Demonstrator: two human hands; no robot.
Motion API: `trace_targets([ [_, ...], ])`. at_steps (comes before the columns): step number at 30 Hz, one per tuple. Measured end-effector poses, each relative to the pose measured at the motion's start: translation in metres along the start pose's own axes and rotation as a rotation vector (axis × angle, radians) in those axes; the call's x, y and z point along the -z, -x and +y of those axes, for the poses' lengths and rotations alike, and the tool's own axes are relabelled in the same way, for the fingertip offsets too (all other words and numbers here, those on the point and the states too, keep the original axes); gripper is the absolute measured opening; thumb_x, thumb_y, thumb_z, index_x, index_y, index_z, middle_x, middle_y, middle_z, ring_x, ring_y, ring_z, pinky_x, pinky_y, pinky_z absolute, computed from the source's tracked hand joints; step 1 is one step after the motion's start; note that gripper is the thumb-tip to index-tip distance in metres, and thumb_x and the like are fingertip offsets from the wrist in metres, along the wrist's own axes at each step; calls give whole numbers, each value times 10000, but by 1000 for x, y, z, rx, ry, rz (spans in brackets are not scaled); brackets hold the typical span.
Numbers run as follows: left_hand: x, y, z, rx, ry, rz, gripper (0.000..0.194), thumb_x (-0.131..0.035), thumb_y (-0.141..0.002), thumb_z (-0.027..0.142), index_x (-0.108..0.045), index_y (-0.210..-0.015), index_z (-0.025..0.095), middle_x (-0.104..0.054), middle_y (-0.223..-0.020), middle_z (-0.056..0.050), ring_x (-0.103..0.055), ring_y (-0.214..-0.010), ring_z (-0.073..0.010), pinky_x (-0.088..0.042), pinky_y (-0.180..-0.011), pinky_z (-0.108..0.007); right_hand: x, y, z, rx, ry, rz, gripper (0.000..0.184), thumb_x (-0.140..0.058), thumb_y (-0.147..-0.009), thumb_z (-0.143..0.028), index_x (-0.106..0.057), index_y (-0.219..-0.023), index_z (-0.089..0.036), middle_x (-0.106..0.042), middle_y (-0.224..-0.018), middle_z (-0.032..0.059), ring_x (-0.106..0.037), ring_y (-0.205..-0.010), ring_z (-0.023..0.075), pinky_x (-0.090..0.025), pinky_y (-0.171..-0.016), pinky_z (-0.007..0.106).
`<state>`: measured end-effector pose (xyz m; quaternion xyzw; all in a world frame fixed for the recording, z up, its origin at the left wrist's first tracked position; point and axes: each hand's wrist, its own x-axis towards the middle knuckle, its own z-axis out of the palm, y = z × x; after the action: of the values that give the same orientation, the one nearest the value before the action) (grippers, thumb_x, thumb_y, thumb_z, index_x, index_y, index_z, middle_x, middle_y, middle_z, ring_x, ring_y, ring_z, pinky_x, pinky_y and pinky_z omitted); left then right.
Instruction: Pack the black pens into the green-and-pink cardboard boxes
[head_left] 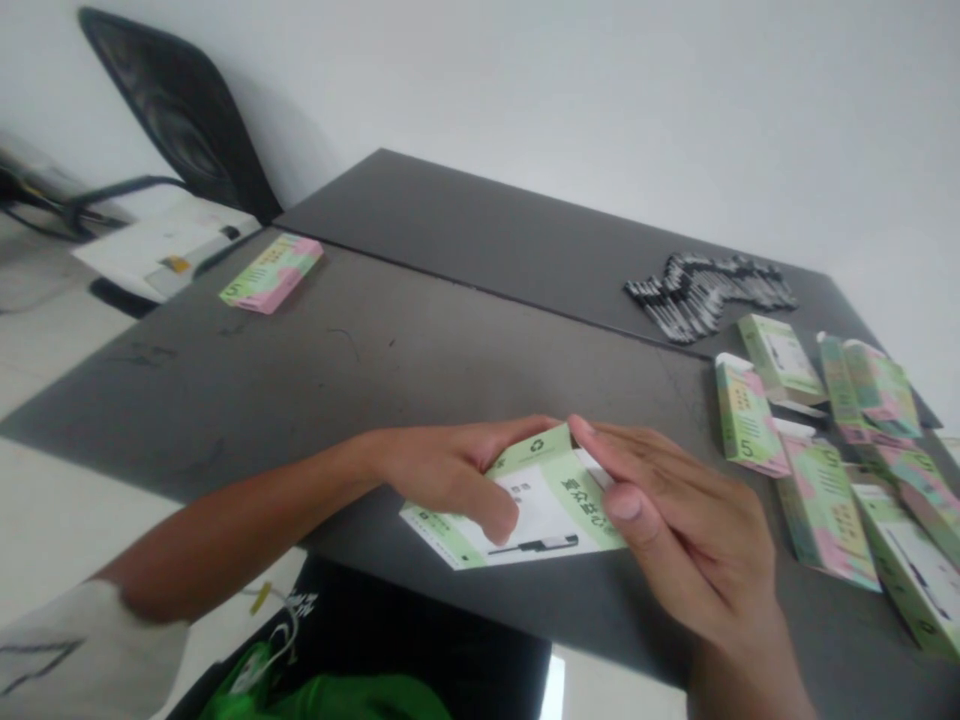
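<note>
A light green and white carton (534, 503) lies near the front edge of the dark grey table (375, 350). My left hand (450, 470) is wrapped round its left end, thumb pressing on the white face. My right hand (675, 520) grips its right end, fingers together along the top flap and thumb against the side. Both hands hold the same carton between them.
Several similar green and pink cartons (825, 440) lie opened at the right. A heap of small black and white items (705, 285) sits behind them. One closed carton (271, 271) lies at the far left. A black chair (180, 110) stands beyond the table's left corner.
</note>
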<state>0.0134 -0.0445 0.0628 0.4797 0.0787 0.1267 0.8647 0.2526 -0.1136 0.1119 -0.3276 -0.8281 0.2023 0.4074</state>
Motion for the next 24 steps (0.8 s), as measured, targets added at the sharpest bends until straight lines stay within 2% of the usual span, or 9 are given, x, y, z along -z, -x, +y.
trace_targets([
  [7,0,-2,2,26,14,-28,672,-931,-697,228,-572,-1264,228,-705,-993,3,-667,-777,-153,-578,-615,-216,-4,0,0,64,89,-73,522,-442,-1146,-342,-452,-1651,-213,-625,-1581,59,-609,-1422,193,-533,-1138,382],
  [11,1,0,1,58,22,-39,796,-933,-701,254,-521,-1381,263,-717,-975,14,-680,-749,-163,-585,-599,-231,-1,1,-2,92,139,-130,686,-405,-1122,-564,-383,-1685,-173,-541,-1651,99,-572,-1473,244,-510,-1177,426],
  [16,-1,-1,5,52,-25,-32,854,-909,-718,269,-492,-1463,281,-728,-974,15,-693,-733,-173,-586,-597,-243,-2,-1,-5,115,196,-128,904,-566,-1016,-684,-360,-1688,-115,-578,-1611,151,-604,-1448,292,-523,-1182,454],
  [20,-3,-4,7,30,-61,-31,867,-870,-734,279,-472,-1504,286,-738,-965,16,-701,-728,-182,-579,-602,-254,-5,-3,-7,123,220,-127,1011,-721,-925,-670,-364,-1685,-106,-624,-1561,176,-638,-1410,334,-562,-1141,474],
  [24,-5,-4,5,32,-58,-13,855,-839,-733,256,-474,-1506,277,-733,-937,30,-694,-712,-174,-574,-603,-254,-6,-2,-7,86,229,-133,1071,-791,-869,-655,-355,-1693,-129,-602,-1577,195,-660,-1375,375,-610,-1070,507],
])
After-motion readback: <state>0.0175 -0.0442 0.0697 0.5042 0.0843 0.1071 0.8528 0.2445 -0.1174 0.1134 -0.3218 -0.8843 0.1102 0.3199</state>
